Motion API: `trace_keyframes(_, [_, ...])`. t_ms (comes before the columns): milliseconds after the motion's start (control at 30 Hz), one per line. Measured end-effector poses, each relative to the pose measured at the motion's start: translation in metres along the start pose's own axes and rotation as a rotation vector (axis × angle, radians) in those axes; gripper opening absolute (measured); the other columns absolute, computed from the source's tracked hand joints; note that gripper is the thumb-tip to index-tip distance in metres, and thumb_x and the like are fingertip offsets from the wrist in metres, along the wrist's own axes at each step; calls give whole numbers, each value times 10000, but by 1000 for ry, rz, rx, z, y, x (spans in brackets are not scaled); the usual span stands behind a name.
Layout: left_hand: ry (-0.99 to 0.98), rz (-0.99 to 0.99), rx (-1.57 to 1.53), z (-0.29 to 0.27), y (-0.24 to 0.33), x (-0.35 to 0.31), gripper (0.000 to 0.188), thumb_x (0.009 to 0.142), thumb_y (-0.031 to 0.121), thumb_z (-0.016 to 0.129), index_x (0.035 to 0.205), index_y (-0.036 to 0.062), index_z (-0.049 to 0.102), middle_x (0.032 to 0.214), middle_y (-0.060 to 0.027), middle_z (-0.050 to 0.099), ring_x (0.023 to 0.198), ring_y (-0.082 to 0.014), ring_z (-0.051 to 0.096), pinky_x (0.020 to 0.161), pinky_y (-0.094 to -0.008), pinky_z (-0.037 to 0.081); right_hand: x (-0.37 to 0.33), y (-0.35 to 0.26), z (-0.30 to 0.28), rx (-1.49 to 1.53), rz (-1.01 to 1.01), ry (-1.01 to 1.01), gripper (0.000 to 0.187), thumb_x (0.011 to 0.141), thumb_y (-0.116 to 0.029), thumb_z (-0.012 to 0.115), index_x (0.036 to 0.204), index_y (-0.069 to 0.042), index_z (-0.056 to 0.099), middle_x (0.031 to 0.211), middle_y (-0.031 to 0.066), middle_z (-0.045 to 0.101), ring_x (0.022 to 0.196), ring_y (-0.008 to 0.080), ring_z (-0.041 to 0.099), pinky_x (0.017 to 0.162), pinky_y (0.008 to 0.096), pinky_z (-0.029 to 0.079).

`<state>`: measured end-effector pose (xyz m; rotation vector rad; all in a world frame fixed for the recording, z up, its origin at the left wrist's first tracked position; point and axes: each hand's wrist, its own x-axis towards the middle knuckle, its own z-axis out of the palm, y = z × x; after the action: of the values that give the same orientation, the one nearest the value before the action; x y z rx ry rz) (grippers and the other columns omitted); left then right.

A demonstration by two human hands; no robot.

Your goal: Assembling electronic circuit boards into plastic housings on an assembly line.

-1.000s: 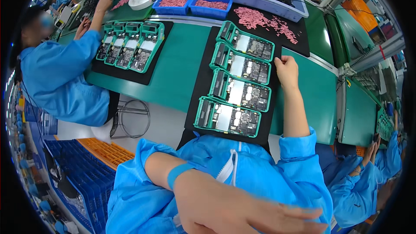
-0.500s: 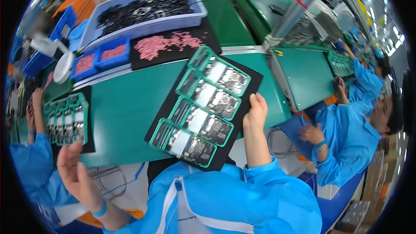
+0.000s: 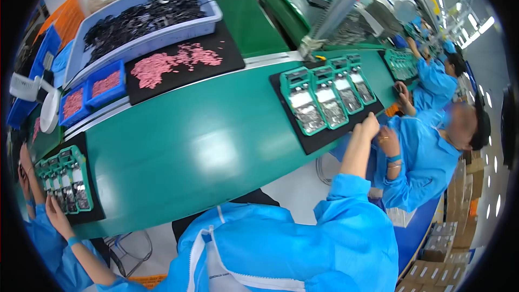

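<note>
At the right end of the green bench, a black mat (image 3: 324,141) carries several green-framed circuit boards (image 3: 326,100) in a row. My right hand (image 3: 369,126) is closed at its near right corner, with the fingers partly hidden. My left hand (image 3: 57,217) reaches far left, its fingers stretched out at the near edge of another set of green-framed circuit boards (image 3: 67,184). Those boards rest on a second black mat (image 3: 96,208). Whether the left fingers touch the mat or only the frames is unclear.
A pale blue bin (image 3: 208,23) of black parts stands at the back left. Before it lie pink pieces (image 3: 154,70) on a black sheet, beside two small blue trays (image 3: 125,84). Co-workers sit close on both sides; one's hand (image 3: 388,141) is beside my right hand.
My right hand has carried the mat with the boards from in front of me to the bench's right end. My left hand has moved up and left to the other boards. The view has shifted.
</note>
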<state>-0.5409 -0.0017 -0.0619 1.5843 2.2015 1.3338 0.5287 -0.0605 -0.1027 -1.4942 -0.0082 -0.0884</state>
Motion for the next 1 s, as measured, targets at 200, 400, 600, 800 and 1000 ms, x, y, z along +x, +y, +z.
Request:
trace_keyframes(200, [11,529,1004,9,-20,-2,304,912,155,485,1148,-7,588,1175,-204,602,1095,-350,564,965,-417,433,13,-69,-83,-106,394,-267,354,826,-245,665,1077,5,653,1030,110,647,886,268,613,691,466,519])
trace_keyframes(400, [149,45,288,-1,17,19,443,968,357,443,1097,-37,600,1098,-239,618,1098,-394,551,949,-424,423,34,-44,-100,-610,-542,-153,404,885,-229,608,1184,42,612,1207,186,613,1078,290,578,953,346,428])
trace_keyframes(600, [129,-169,330,-31,-20,37,575,956,444,421,1236,-45,537,1197,-264,580,1185,-393,505,1015,-421,381,-113,-87,-33,-467,-825,-327,360,938,-205,539,1209,26,592,1223,191,589,1085,277,569,917,366,444])
trace_keyframes(800, [120,-117,455,-23,-1,34,626,931,498,451,1261,-28,532,1171,-251,598,1100,-389,551,957,-439,406,-216,-108,-17,-490,-1290,-438,253,951,-141,540,1132,16,618,1343,204,485,1231,323,484,999,391,395])
trace_keyframes(1000, [24,-250,416,-39,-22,39,740,934,555,378,1382,-33,397,1350,-266,470,1264,-388,440,1056,-419,337,-297,-138,-2,-325,-1151,-827,173,946,-76,524,1084,5,588,1372,172,464,1254,313,461,1020,400,378])
